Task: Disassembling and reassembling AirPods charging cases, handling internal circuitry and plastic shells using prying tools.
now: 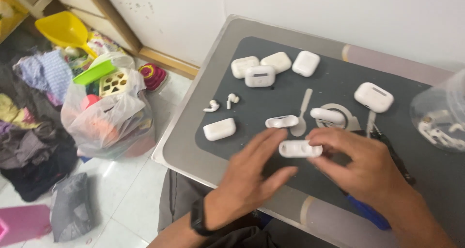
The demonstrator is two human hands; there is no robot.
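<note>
A white earbud-case shell (299,149) sits between my two hands over the dark grey mat (339,78). My right hand (361,165) pinches its right end. The fingers of my left hand (256,173) are spread and touch its left end. Just beyond lie another open case shell (282,122), a white case part (327,115) on a round metal disc, and a flat grey pry tool (302,113). Two loose white earbuds (222,103) lie at the mat's left, with a closed white case (219,129) in front of them.
Several closed white cases (274,67) are grouped at the mat's far edge, one more (373,97) at the right. A clear plastic bag (441,115) with white parts sits at the right edge. Bags of toys (104,110) and clothes (34,127) cover the floor at left.
</note>
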